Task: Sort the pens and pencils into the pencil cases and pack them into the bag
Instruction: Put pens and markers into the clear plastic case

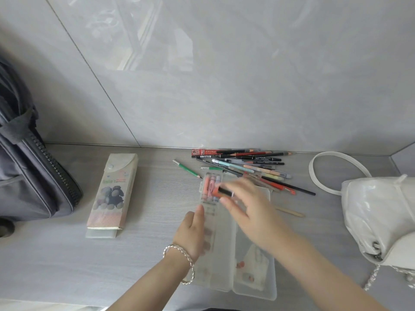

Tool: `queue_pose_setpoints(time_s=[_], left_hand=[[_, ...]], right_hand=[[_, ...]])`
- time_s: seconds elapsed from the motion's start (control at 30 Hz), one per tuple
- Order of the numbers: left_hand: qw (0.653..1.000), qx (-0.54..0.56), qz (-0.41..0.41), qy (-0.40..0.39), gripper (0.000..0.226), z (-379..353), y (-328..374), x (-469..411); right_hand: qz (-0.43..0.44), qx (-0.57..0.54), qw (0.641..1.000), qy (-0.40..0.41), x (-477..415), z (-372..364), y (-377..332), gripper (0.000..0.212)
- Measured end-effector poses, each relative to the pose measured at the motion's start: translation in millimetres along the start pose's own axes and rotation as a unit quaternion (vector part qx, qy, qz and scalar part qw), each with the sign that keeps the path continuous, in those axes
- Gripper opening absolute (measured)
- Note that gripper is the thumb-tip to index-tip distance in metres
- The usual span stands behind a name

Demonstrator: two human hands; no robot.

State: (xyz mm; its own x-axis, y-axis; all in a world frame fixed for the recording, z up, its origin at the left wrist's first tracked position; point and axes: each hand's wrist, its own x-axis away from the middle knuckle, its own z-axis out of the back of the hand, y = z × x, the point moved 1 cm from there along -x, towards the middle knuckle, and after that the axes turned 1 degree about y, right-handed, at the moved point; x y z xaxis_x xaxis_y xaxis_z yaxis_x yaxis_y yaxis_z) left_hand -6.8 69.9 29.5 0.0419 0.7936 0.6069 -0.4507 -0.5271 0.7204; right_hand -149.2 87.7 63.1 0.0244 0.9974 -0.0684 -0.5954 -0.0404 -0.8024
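Note:
A clear plastic pencil case (pixel 224 268) lies open in front of me, with several pink and orange markers (pixel 211 187) at its far end. My right hand (pixel 247 207), blurred, hovers over it and grips an orange-capped black pen (pixel 221 191) just above those markers. My left hand (pixel 194 232) rests on the case's left half, fingers spread. A heap of pens and pencils (pixel 249 166) lies behind the case. A second, flat case printed with teddy bears (pixel 112 194) lies shut to the left. A dark grey bag (pixel 29 176) stands at the far left.
A white handbag (pixel 379 216) with a strap and chain sits at the right. A green pencil (pixel 187 169) lies apart from the heap, and a thin wooden stick (pixel 289 211) lies right of the case. A tiled wall (pixel 224 75) runs behind the wooden tabletop (pixel 56 254).

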Motion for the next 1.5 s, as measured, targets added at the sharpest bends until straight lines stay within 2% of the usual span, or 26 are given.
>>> queue_pose_setpoints(time_s=[0.1, 0.2, 0.33, 0.43, 0.57, 0.67, 0.87, 1.03, 1.13, 1.23, 1.33, 1.43, 1.5], left_hand=[[0.999, 0.018, -0.027, 0.021, 0.049, -1, 4, 3], [0.999, 0.008, -0.040, 0.030, 0.057, -3, 4, 3], [0.999, 0.013, 0.004, 0.032, 0.064, -1, -3, -3], [1.000, -0.004, 0.020, 0.020, 0.071, -2, -6, -5], [1.000, -0.012, -0.001, 0.013, 0.066, -5, -5, -3], [1.000, -0.010, -0.016, 0.017, 0.060, -6, -3, -2], [0.999, -0.018, -0.049, 0.016, 0.044, -9, 0, -1], [1.000, -0.022, -0.013, 0.003, 0.040, -6, 0, -11], [0.999, -0.024, -0.008, 0.019, 0.037, 2, -3, -18], [0.999, -0.026, -0.009, 0.044, 0.036, 13, -2, -25], [0.998, -0.016, -0.007, 0.062, 0.036, 23, 2, -29], [0.997, -0.010, -0.010, 0.071, 0.036, 25, 5, -32], [0.997, -0.002, -0.010, 0.071, 0.036, 25, 5, -32]], right_hand=[[0.060, 0.117, 0.991, 0.032, 16, -19, -3, 0.032], [0.067, 0.187, 0.978, 0.058, 20, -33, -2, 0.034], [0.060, 0.194, 0.979, -0.030, 24, -39, 2, 0.042], [0.057, 0.215, 0.974, -0.049, 26, -38, 4, 0.044], [0.032, 0.201, 0.978, -0.054, 19, -35, 4, 0.042], [0.000, 0.174, 0.980, -0.100, 14, -30, 3, 0.044], [-0.025, 0.158, 0.987, 0.000, 11, -35, 5, 0.038], [-0.004, 0.100, 0.992, -0.078, 3, -23, 12, 0.036], [-0.092, 0.062, 0.994, -0.008, -8, 6, 42, 0.021], [-0.209, 0.129, 0.965, 0.092, -23, 32, 95, 0.018], [-0.285, 0.225, 0.930, 0.053, -31, 44, 141, 0.021], [-0.268, 0.307, 0.913, -0.017, -31, 42, 162, 0.025], [-0.253, 0.318, 0.913, -0.046, -32, 40, 164, 0.027]])
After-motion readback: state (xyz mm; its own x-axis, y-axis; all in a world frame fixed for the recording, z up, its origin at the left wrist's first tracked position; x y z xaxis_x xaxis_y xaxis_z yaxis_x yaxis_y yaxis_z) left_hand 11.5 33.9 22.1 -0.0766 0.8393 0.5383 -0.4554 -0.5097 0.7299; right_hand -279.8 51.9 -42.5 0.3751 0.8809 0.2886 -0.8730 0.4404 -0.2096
